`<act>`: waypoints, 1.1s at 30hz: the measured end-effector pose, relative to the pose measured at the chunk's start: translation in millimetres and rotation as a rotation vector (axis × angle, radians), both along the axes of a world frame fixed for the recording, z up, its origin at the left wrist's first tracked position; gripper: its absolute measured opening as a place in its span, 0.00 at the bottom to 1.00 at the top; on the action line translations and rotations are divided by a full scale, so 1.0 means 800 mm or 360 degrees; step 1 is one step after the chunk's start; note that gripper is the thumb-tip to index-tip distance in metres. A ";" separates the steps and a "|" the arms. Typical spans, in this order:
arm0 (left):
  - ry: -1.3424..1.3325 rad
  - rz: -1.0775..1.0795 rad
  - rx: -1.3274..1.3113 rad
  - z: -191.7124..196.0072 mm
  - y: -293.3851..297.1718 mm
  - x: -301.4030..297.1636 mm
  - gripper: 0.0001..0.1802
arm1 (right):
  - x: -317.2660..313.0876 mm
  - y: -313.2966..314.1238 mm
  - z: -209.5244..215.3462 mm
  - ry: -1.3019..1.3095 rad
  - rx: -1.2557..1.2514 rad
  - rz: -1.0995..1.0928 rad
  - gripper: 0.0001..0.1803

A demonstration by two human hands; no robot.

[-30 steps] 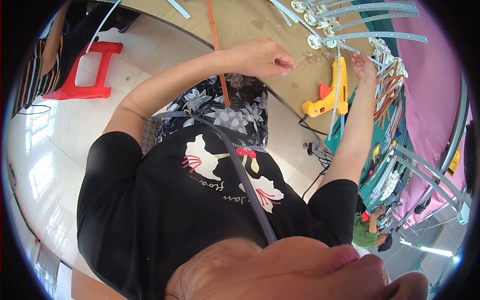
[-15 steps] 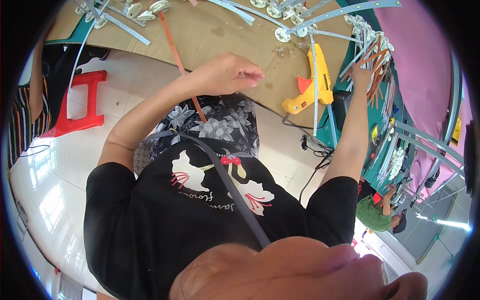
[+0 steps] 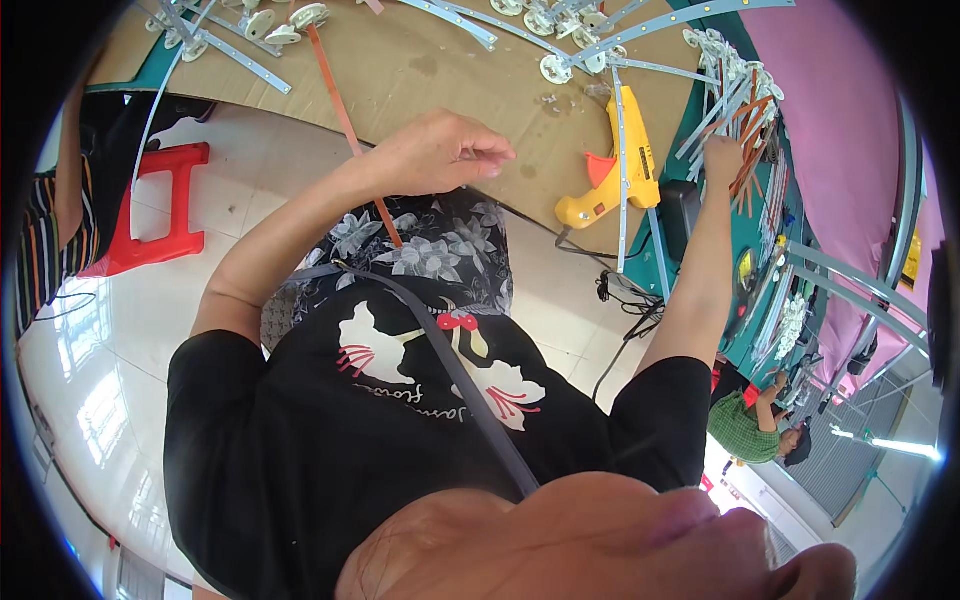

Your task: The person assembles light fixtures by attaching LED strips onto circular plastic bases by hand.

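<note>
My left hand (image 3: 445,152) hovers over the near edge of a cardboard sheet (image 3: 450,85), fingers loosely bent, thumb a little apart, with nothing visible in it. An orange strip (image 3: 333,85) runs from a white disc (image 3: 309,15) and passes beneath my left wrist toward my lap. At the right, my right hand (image 3: 723,160) reaches into a pile of narrow white and orange strips (image 3: 745,120) with white discs on their ends. Its fingers look curled among the strips; what they grip is hidden. Between my hands lies a yellow glue gun (image 3: 632,150) with a red trigger, a white LED strip (image 3: 621,190) across it.
More LED strips with white discs (image 3: 555,68) lie along the far side. A green mat (image 3: 650,235) shows under the cardboard. Black cables (image 3: 635,305) hang off the edge. Pink sheeting (image 3: 820,120) stands at right. A red stool (image 3: 180,205) and another person's striped sleeve (image 3: 50,225) are at left.
My right hand has pulled slightly nearer at the pile, its fingers now more curled. The left hand has hardly moved. The whole view has shifted a little.
</note>
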State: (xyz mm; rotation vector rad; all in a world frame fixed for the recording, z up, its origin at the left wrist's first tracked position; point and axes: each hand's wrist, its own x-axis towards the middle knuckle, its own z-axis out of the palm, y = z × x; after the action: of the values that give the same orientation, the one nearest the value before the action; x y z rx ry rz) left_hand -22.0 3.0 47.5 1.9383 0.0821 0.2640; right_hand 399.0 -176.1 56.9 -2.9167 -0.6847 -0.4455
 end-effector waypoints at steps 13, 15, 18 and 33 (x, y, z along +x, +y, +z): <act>-0.0059 -0.0005 -0.0049 0.001 -0.002 -0.006 0.12 | -0.033 -0.022 0.053 0.1054 0.1808 0.0323 0.08; -0.0020 -0.0012 -0.0046 0.003 -0.003 -0.008 0.12 | -0.064 -0.025 0.086 0.1362 0.2044 0.0321 0.08; -0.0020 -0.0055 -0.0048 0.002 -0.006 0.001 0.12 | -0.063 -0.049 0.099 0.1842 0.2258 0.0449 0.10; -0.0046 0.0175 -0.0031 0.010 -0.007 0.034 0.23 | -0.238 -0.117 0.190 0.1736 0.1698 0.0871 0.13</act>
State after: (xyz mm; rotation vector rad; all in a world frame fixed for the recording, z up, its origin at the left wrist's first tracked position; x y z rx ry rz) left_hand 5.4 -3.0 55.2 1.9126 0.1721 0.3628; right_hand 208.4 -269.5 209.1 -1.4854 -0.6681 0.6237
